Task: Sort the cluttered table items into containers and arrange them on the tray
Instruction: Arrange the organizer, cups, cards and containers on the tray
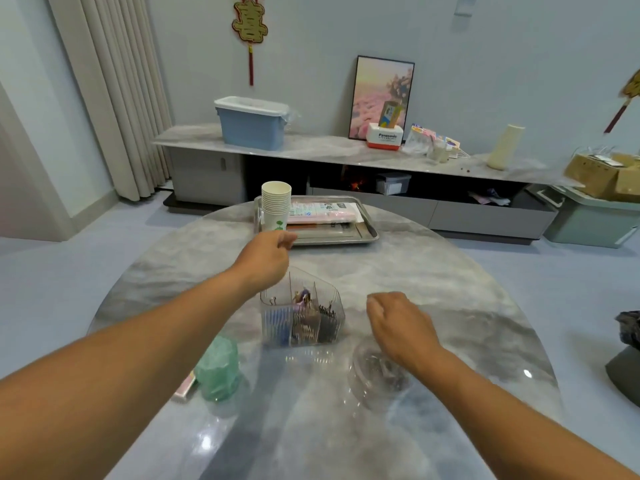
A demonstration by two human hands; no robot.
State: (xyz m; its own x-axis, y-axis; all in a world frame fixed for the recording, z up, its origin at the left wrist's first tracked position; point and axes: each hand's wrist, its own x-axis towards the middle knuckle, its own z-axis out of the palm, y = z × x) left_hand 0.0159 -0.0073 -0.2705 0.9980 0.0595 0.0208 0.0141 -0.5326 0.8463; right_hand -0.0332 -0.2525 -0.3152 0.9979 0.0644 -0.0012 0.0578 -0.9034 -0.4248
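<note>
Nearest, by the table's point(450, 271) near-left edge, stands a green roll point(218, 368), still unsorted. The left hand point(266, 258) reaches to the paper cups point(275, 209) at the tray's point(367, 233) left corner, fingers curled; whether they grip is hidden. The clear organizer point(301, 317) sits mid-table, filled for moving. The right hand point(398, 320) hovers loosely curled, empty, above a clear lid point(377, 372).

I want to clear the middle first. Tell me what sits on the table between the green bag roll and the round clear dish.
In the head view, the clear divided organizer, holding hairpins and clips, stands between the green bag roll and the round clear dish, slightly farther back.
</note>
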